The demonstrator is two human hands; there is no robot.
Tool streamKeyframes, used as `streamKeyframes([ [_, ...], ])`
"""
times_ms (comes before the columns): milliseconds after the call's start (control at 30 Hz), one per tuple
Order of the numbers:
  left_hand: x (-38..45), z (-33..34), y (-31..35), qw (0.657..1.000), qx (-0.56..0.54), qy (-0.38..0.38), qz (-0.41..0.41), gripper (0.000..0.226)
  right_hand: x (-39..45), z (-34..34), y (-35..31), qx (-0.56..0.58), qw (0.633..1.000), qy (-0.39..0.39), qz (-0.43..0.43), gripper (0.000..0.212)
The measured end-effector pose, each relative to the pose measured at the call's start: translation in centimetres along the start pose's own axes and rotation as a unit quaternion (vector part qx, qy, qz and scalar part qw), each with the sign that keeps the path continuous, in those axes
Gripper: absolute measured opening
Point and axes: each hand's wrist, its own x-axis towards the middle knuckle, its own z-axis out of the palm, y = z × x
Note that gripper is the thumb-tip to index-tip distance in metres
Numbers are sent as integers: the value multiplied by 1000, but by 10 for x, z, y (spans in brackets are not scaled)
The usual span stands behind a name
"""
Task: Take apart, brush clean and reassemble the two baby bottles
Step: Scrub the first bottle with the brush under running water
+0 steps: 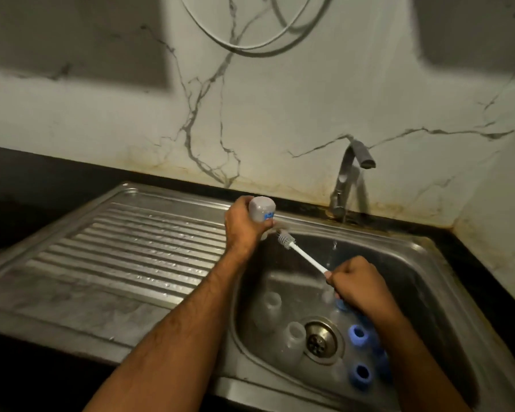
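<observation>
Here, scrubbing a baby bottle (261,210) above the sink (428,263).
Gripping the upturned bottle in the left hand (244,224), clutching the brush (298,251) handle in the right hand (357,281), bristles just beside its mouth.

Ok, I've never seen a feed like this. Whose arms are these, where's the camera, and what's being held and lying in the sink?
No machine here: a person's bare arms, filmed by one camera worn on their head, looking down. The left hand grips a clear plastic baby bottle over the steel sink. The right hand grips a white-handled bottle brush, its bristles at the bottle's mouth. Water runs from the metal tap. In the basin lie two clear parts and blue screw rings around the drain.
</observation>
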Motion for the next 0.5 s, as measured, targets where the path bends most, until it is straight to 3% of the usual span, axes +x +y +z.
streamKeyframes([
  [100, 17, -57, -13, 1000, 12, 15, 17, 68, -8, 24, -53, 24, 999, -4, -40, 37],
  [267, 45, -146, -41, 998, 22, 38, -33, 70, -26, 72, -132, 54, 993, -32, -99, 37],
  [500, 86, -219, -76, 994, 47, 75, -61, 66, -30, 123, -201, 71, 988, -44, -131, 31],
])
